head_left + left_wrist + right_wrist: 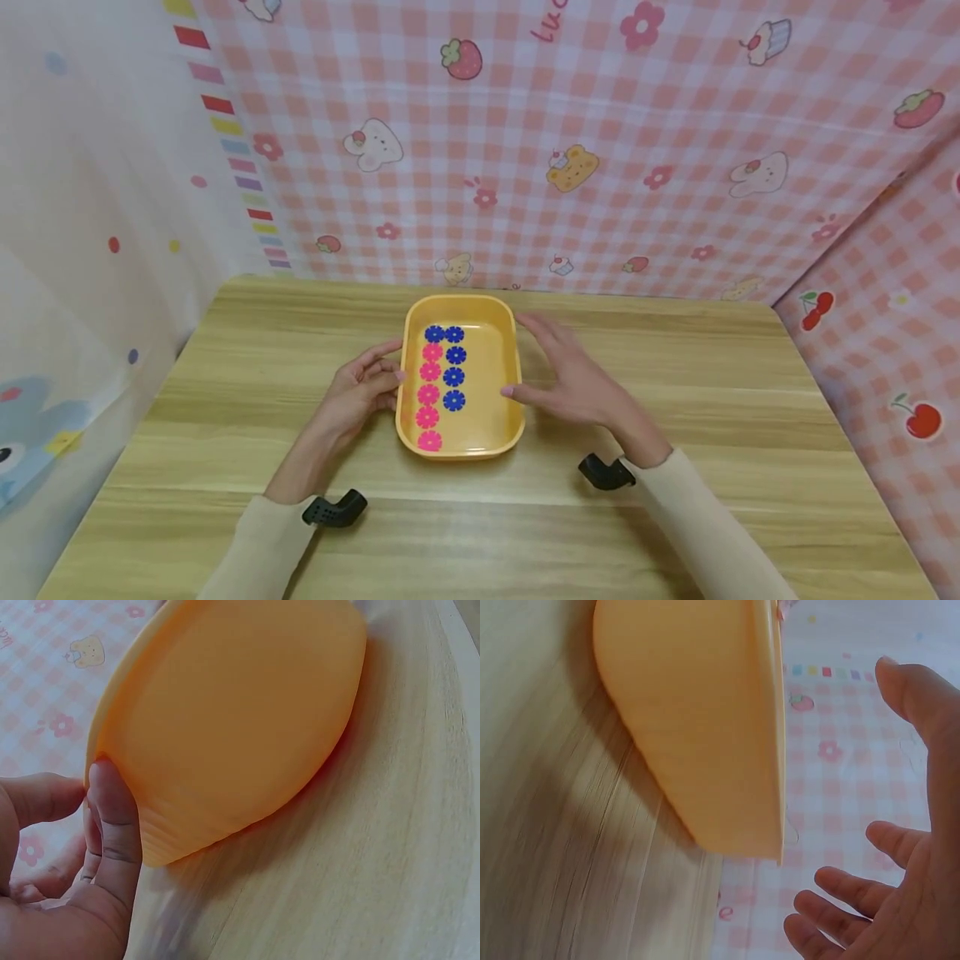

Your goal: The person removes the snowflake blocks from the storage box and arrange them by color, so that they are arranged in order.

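A yellow plastic tray [487,367] with rounded corners sits on the table, its long side running away from me. Inside, several pink notched discs [428,394] line up along the left wall. Several blue notched discs [453,377] form a column beside them, with one more blue disc at the top of the pink line. My left hand [358,390] pinches the tray's left rim between thumb and fingers, as the left wrist view shows. At the right rim, my right hand [577,387] is spread, thumb stretched toward the edge; in the right wrist view its fingers stand apart from the tray [690,727].
The wood-grain table [720,433] ends at a pink checked cloth [517,108] hung behind it. More cloth hangs at the left [97,192] and right sides. Black wrist mounts [335,508] stick out from both cream sleeves.
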The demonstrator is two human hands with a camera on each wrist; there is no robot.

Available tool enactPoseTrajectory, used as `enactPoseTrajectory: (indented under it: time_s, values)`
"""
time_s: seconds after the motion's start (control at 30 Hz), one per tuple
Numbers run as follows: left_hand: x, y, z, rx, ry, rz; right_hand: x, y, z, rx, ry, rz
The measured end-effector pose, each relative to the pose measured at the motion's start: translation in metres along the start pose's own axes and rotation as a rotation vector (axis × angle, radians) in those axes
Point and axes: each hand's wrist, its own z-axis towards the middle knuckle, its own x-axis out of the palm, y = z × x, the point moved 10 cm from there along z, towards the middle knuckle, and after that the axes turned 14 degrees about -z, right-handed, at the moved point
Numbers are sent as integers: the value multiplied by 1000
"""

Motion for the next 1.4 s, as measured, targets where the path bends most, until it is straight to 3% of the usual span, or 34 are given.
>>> enactPoseTrajectory:
  time_s: [0.53,0.83,1.4]
  values:
    - [1,2,1,-5,-6,-31,20,46,20,-121,47,-76]
    - [-1,2,1,-9,-14,-29,44,64,31,-169,173,-44]
    - [0,3,1,-6,5,-59,76,75,48,-205,227,-319]
